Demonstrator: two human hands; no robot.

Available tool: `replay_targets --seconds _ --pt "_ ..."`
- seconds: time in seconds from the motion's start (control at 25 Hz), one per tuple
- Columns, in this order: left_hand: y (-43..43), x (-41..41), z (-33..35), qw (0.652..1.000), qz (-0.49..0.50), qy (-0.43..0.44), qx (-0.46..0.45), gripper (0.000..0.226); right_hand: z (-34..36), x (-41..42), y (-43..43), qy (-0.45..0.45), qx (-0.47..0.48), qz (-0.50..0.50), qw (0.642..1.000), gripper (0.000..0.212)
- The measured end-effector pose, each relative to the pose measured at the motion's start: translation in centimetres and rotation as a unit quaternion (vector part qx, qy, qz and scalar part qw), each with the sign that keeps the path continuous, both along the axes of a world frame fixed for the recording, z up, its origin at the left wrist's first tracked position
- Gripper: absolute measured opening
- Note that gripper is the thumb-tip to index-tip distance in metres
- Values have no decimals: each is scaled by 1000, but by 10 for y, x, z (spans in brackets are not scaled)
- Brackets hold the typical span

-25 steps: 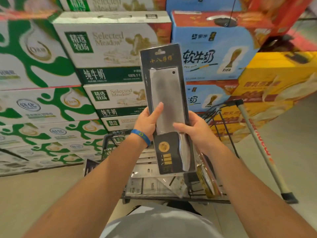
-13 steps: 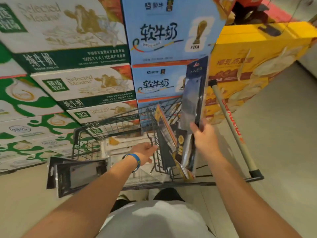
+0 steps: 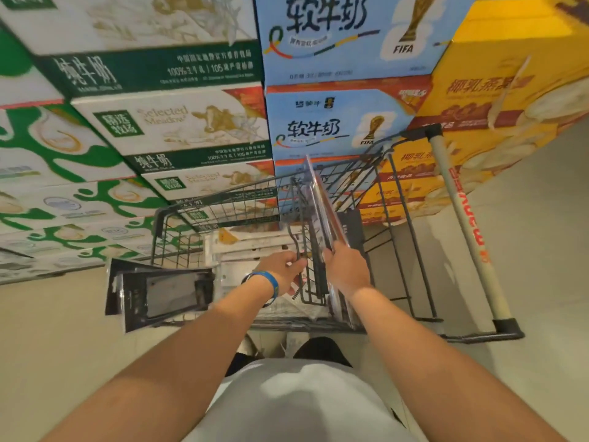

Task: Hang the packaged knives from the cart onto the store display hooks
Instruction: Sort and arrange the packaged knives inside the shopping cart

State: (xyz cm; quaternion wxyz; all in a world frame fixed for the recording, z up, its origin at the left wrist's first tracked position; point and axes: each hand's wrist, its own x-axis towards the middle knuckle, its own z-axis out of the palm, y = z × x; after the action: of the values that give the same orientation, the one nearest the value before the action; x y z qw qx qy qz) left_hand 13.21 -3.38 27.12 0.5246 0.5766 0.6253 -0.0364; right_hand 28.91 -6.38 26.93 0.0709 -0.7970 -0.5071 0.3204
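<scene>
- Your right hand (image 3: 345, 271) grips a packaged knife (image 3: 318, 205) by its lower end, fingers wrapped round the pack. You see it edge-on, so it shows as a thin strip. There may be more than one pack in that grip; I cannot tell.
- The pack's long axis runs up and slightly left from your right hand, over the cart (image 3: 223, 199). Its top end, where a hanging hole would sit, is the end farthest from you.
- Your left hand (image 3: 282, 272) is just beside the right and low in the basket. Its fingers curl at the wire divider and the pack edges there. Whether they hold anything, I cannot tell.
- More flat packages (image 3: 251, 247) lie stacked in the basket directly ahead of your left hand, their long sides running left to right. A dark package (image 3: 165, 295) hangs out over the cart's left side, well apart from both hands.
- No display hooks are in view; ahead are only stacked milk cartons (image 3: 191, 122). My judgement: the hanging step is not yet begun.
- The right hand is nearer the job, since it already has the pack. You probably need to turn toward the hooks and bring the far top end round to lead.
</scene>
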Motion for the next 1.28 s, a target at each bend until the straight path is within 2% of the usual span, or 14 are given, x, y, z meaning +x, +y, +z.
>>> replay_targets --seconds 0.12,0.24,0.28,0.36,0.44,0.52,0.64,0.72,0.8,0.92,0.96,1.04,1.12,1.28 --pt "-2 0 1 1000 -10 11 14 31 -13 -7 -6 17 34 -2 999 30" --pt "-7 -6 2 1000 -27 -4 15 36 -10 -16 -13 47 50 -48 996 40" --pt "-10 -12 1 999 -29 -12 13 41 -5 -20 -14 41 72 -72 994 42" --pt "-18 -33 -7 999 14 -36 -1 47 12 -32 -14 51 169 -109 978 31" --pt "-27 -66 -22 995 86 -47 -27 45 33 -56 -18 150 254 -75 953 24" --pt "-37 -105 -40 991 123 -20 -50 41 44 -88 -25 230 265 -1 937 27" --pt "-48 -157 -60 990 127 40 -43 37 34 -131 -33 258 171 54 949 31" --pt "-49 -185 -74 993 34 109 -8 35 7 -151 -32 247 56 63 965 37" --pt "-50 -202 -94 984 -79 160 22 32 -33 -162 -30 224 -37 80 971 33" --pt "-49 -213 -127 975 -149 159 54 28 -97 -167 -22 114 -146 130 974 30" --pt "-47 -215 -133 973 -157 154 70 27 -115 -167 -15 101 -195 122 968 33" --pt "-45 -217 -143 969 -184 137 90 28 -145 -173 -2 142 -276 69 948 39" --pt "-44 -220 -151 968 -190 122 109 30 -177 -186 13 150 -287 68 944 45" --pt "-44 -225 -156 975 -152 111 121 32 -237 -203 43 -19 -181 169 969 68"
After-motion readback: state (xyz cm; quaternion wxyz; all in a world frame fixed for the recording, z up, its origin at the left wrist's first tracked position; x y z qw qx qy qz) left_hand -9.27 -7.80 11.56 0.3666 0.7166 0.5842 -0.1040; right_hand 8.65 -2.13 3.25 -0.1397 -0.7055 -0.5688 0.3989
